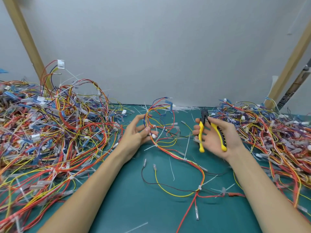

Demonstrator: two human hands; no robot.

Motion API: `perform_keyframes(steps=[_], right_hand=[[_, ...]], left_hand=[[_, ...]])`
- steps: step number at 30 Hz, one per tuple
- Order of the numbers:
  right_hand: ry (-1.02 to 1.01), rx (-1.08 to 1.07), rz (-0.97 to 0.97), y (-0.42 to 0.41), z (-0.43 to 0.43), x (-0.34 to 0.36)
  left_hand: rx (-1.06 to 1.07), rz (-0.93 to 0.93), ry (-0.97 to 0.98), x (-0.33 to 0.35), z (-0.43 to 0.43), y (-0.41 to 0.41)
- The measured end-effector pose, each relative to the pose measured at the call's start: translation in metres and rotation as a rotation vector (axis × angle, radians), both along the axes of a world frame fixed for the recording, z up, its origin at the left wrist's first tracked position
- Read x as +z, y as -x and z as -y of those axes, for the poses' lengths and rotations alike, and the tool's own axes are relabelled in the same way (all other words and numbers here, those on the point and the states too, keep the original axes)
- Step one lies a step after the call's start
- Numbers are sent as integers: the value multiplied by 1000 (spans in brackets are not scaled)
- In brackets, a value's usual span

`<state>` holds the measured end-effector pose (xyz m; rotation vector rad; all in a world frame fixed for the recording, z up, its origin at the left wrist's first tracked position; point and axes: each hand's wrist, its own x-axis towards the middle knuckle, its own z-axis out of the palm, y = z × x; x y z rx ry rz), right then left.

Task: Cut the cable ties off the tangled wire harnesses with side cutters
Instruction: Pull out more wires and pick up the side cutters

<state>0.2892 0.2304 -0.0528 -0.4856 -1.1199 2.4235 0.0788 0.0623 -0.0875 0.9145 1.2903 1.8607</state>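
Wire harness (170, 148) lay mid green mat (127, 199). Left of it, left hand (139, 132) pinched wire bundle, fingers curled. Right of harness, right hand (217, 137) gripped yellow cutters (208, 130), handles apart. Beyond harness, loose cable ties (185, 108) by wall.

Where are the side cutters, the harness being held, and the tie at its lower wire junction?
side cutters (212, 132): head view, on the right yellow handle, in the right hand (217, 140).
wire harness (170, 151): head view, red-yellow bundle below the left hand (138, 132).
cable tie (200, 188): head view, white head at the junction.
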Motion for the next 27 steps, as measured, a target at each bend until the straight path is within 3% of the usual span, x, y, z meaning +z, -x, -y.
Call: perform_keyframes(steps=[4, 10, 12, 17, 27], right_hand=[[-135, 18, 10, 0, 1, 22], [-357, -1, 303, 40, 33, 21], [-313, 25, 325, 47, 43, 12], [-116, 87, 148, 50, 54, 3], [92, -102, 56, 52, 45, -6]], left_hand=[[-91, 116, -7, 1, -2, 0], [-100, 159, 33, 9, -3, -13], [-71, 170, 46, 11, -1, -15], [-101, 164, 50, 15, 0, -15], [-183, 158, 100, 16, -3, -21]])
